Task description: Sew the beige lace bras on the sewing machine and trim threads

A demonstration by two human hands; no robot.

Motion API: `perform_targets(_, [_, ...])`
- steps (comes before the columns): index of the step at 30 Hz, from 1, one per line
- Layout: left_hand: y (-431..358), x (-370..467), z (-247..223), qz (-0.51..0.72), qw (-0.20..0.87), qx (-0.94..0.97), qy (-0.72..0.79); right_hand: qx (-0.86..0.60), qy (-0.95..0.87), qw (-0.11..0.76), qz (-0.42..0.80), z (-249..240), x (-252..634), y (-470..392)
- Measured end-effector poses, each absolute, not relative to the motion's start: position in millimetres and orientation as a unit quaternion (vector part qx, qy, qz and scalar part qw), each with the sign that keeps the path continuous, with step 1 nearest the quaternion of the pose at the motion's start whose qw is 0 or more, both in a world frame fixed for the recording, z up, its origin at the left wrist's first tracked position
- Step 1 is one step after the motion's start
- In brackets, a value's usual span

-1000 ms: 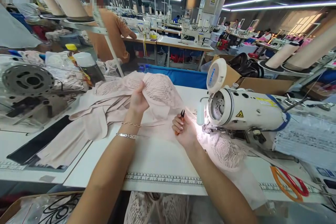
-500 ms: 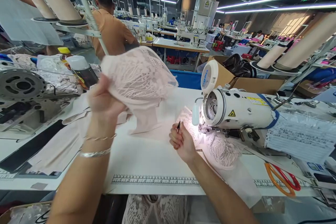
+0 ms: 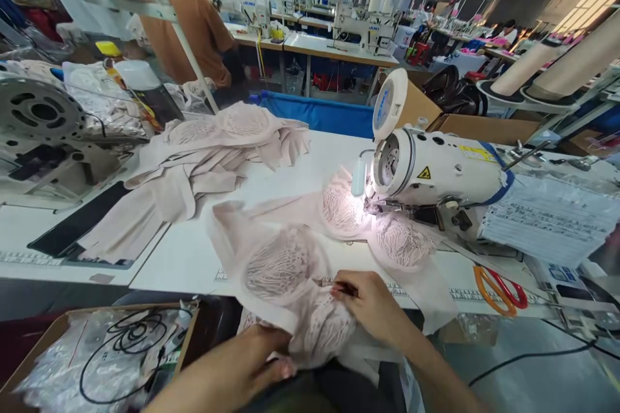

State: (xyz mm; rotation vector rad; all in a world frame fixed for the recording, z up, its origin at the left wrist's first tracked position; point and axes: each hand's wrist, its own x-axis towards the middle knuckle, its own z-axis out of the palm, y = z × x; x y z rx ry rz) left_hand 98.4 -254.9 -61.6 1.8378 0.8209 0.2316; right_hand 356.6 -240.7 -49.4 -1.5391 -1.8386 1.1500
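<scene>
A pale pink lace bra (image 3: 278, 264) hangs over the table's front edge, one cup on the tabletop and the other below it. My left hand (image 3: 261, 355) is closed on the lower edge of its band. With closed fingers my right hand (image 3: 371, 303) pinches the bra near the middle between the cups. Something small and dark shows between these fingers, too hidden to name. Another bra (image 3: 404, 242) lies under the needle area of the white sewing machine (image 3: 440, 168), lit by its lamp. A strip of fabric runs from there toward the bra in my hands.
A pile of pink bras (image 3: 194, 161) lies at the left-back of the table. Orange-handled scissors (image 3: 494, 290) rest at the right front. A box (image 3: 188, 342) with plastic bags and a black cable stands at lower left. A person (image 3: 186, 32) sits beyond the table.
My left hand has come down from the raised bra piece at left, which now lies on the pile. Both hands are now at the front edge, on another bra. The view has tilted down.
</scene>
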Motion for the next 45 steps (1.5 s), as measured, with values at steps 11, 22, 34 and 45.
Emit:
perform_targets(11, [-185.1, 161.0, -31.0, 0.128, 0.256, 0.953, 0.103, -0.462, -0.756, 0.328, 0.326, -43.7, 378.8, -302.5])
perform_targets(22, [-202.6, 126.2, -62.9, 0.139, 0.856, 0.439, 0.234, -0.374, -0.625, 0.284, 0.623, -55.9, 408.9, -293.6])
perform_targets(34, [-237.8, 149.3, -93.6, 0.307, 0.912, 0.165, 0.218, -0.332, -0.369, 0.384, 0.779, -89.8, 394.8, -287.3])
perform_targets(45, [-239.6, 171.6, -84.1, 0.301, 0.923, 0.140, 0.192, -0.331, -0.591, 0.269, 0.685, -59.4, 411.4, -277.7])
